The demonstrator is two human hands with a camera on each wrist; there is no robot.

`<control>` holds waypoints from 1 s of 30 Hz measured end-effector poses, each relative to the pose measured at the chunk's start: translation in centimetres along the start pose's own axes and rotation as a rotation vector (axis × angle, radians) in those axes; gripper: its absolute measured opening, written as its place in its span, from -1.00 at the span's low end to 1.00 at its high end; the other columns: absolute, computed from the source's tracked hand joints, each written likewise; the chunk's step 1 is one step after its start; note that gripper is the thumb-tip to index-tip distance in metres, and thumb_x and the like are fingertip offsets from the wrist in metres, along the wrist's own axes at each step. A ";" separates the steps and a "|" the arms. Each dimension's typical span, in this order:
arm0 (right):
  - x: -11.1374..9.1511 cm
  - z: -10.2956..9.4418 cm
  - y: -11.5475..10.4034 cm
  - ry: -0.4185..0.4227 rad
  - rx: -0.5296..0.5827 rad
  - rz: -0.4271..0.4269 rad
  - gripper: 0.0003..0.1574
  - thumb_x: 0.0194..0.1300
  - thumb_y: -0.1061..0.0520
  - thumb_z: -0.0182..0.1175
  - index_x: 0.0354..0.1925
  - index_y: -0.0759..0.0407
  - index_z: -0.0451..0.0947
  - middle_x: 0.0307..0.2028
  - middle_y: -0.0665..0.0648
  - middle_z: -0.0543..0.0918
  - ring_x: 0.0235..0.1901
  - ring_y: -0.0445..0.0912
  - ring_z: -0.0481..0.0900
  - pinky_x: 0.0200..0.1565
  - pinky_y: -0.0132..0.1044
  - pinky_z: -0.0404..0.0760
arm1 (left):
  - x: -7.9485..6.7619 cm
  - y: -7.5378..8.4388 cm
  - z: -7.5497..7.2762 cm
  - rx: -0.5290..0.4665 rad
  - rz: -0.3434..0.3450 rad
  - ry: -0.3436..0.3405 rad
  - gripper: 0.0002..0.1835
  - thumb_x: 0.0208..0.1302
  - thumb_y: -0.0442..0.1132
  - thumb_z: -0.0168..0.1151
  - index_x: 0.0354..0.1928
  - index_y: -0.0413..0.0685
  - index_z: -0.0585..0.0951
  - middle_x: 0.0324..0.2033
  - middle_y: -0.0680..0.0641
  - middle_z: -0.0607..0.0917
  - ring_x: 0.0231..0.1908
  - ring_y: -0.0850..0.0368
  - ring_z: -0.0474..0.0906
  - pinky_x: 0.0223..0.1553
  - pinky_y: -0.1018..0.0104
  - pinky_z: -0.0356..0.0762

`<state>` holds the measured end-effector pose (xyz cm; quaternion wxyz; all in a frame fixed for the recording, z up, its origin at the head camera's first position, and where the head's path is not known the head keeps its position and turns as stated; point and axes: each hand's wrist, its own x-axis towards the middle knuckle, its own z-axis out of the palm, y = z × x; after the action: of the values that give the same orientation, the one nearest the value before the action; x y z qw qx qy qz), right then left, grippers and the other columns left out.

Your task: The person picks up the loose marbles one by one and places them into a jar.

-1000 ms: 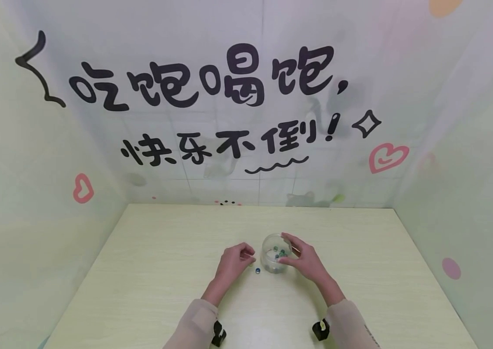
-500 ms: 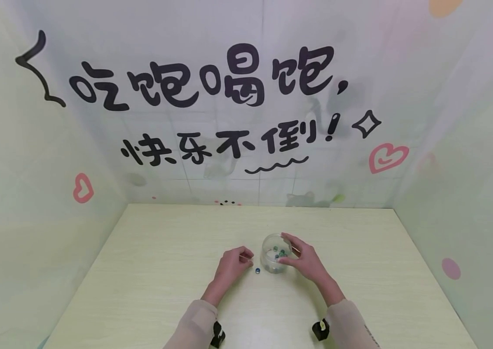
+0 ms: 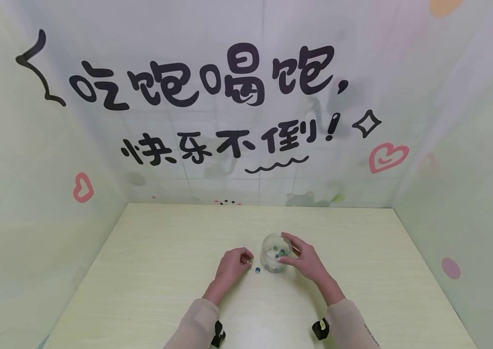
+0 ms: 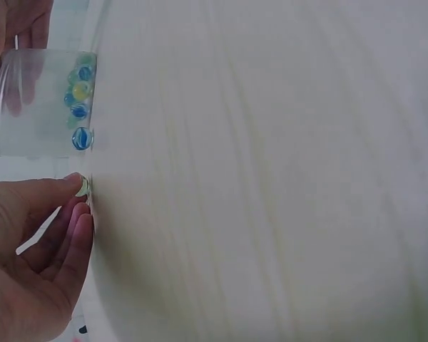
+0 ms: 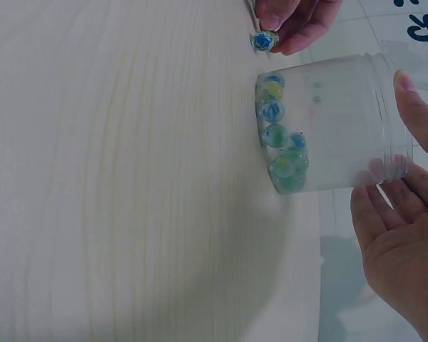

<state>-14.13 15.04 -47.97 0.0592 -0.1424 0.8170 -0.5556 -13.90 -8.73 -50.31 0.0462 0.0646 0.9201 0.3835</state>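
Note:
My left hand pinches a pale green marble between thumb and fingertips, close over the tabletop. Beside those fingertips a blue marble lies on the table, in front of a clear plastic jar. The jar stands upright and lidless. Several blue, green and yellow marbles lie on its bottom. From the right, my right hand holds the jar near its rim, thumb on the near side and fingers round the far side. In the left wrist view, its fingers show partly through the jar wall.
The pale wood-grain table runs back to a printed wall sheet with black lettering. Similar sheets close in the left and right sides. Small black devices sit at both wrists.
The left thumb and fingers have drawn together slightly, with the pale green marble now visible at their tips. The jar, the right hand and the blue marble have stayed in place.

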 end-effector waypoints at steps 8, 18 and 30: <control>-0.1 0.0 -0.1 0.003 -0.003 0.000 -0.10 0.17 0.21 0.42 0.41 0.29 0.29 0.39 0.37 0.38 0.41 0.27 0.31 0.37 0.07 0.38 | 0.1 -0.1 0.2 0.022 0.002 0.014 -0.86 0.14 -0.42 0.39 -0.27 -0.07 0.70 -0.38 0.01 0.72 -0.36 0.24 0.57 -0.30 0.39 0.61; 0.0 0.0 0.0 0.005 0.003 0.003 -0.12 0.19 0.22 0.41 0.41 0.29 0.29 0.39 0.37 0.38 0.42 0.26 0.31 0.37 0.06 0.39 | -0.1 -0.1 0.3 0.032 0.020 0.029 -0.85 0.13 -0.46 0.40 -0.31 -0.08 0.69 -0.40 0.01 0.72 -0.38 0.24 0.58 -0.33 0.40 0.59; 0.0 0.0 0.0 0.005 -0.003 0.010 -0.11 0.20 0.21 0.40 0.41 0.31 0.28 0.40 0.36 0.37 0.43 0.27 0.29 0.38 0.07 0.37 | -0.2 0.0 0.4 0.042 0.009 0.037 -0.85 0.13 -0.44 0.40 -0.31 -0.03 0.70 -0.41 0.04 0.71 -0.39 0.26 0.56 -0.34 0.41 0.57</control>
<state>-14.13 15.06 -47.96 0.0598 -0.1370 0.8188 -0.5543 -13.63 -8.51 -50.60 0.0257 0.0627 0.9284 0.3653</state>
